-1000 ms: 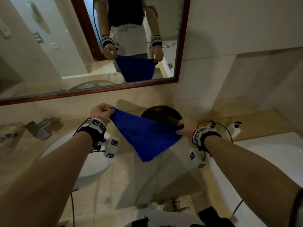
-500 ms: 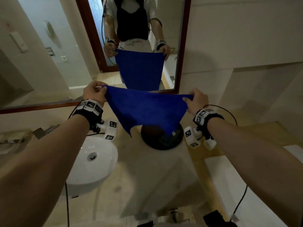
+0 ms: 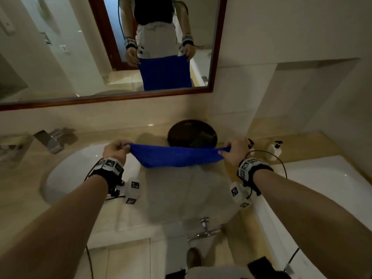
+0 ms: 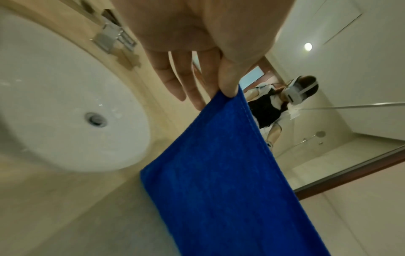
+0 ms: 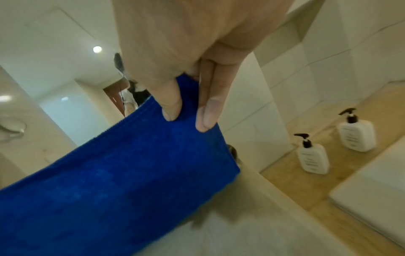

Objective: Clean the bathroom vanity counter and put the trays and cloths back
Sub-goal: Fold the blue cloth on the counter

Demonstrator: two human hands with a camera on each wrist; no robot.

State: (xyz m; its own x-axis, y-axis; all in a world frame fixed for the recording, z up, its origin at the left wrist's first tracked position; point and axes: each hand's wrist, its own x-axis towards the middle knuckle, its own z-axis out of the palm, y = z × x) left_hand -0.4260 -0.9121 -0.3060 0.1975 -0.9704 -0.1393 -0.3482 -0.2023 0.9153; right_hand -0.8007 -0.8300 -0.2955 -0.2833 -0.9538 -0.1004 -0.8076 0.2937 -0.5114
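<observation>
A blue cloth (image 3: 177, 156) is held stretched between both hands above the counter (image 3: 181, 190), just in front of a dark round tray (image 3: 192, 133) at the back wall. The left hand (image 3: 116, 149) pinches the cloth's left corner; in the left wrist view the corner is seen nipped by thumb and forefinger, w/ the other fingers (image 4: 175, 83) extended loosely. The right hand (image 3: 234, 151) pinches the right corner; in the right wrist view the cloth edge is clamped between thumb and fingers (image 5: 208, 110). The cloth hangs as a folded band, sagging slightly in the middle, clear of the counter as far as can be told. A white basin (image 3: 66, 174) is set into the counter at left, w/ a chrome tap (image 3: 50, 139) behind it. Two white pump bottles (image 5: 313, 155) stand on a tan ledge at right, side by side, apart from the cloth. Cloth and hands are reflected in the mirror (image 3: 60, 57) above.
</observation>
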